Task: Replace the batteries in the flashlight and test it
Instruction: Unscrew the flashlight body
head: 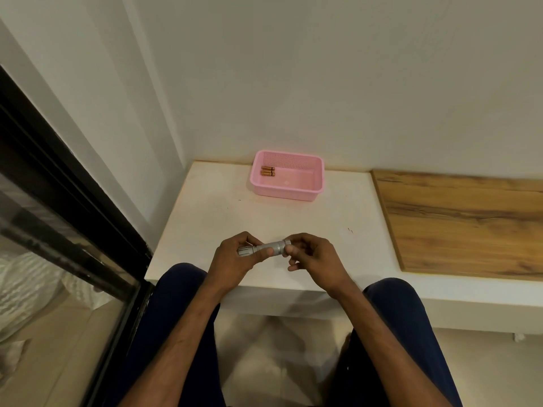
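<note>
A small silver flashlight (266, 248) lies crosswise between both hands, just above the near edge of the white table (223, 212). My left hand (235, 259) grips its barrel, the head poking out to the left. My right hand (311, 255) pinches the tail cap (287, 243) at the right end with fingertips and thumb. Copper-coloured batteries (267, 171) lie side by side in the far left corner of a pink plastic basket (318, 179) at the back of the table.
A wooden board (464, 221) covers the ledge to the right of the table. A white wall stands right behind the basket. A dark-framed glass panel (73, 207) runs along the left. My knees sit under the table's front edge.
</note>
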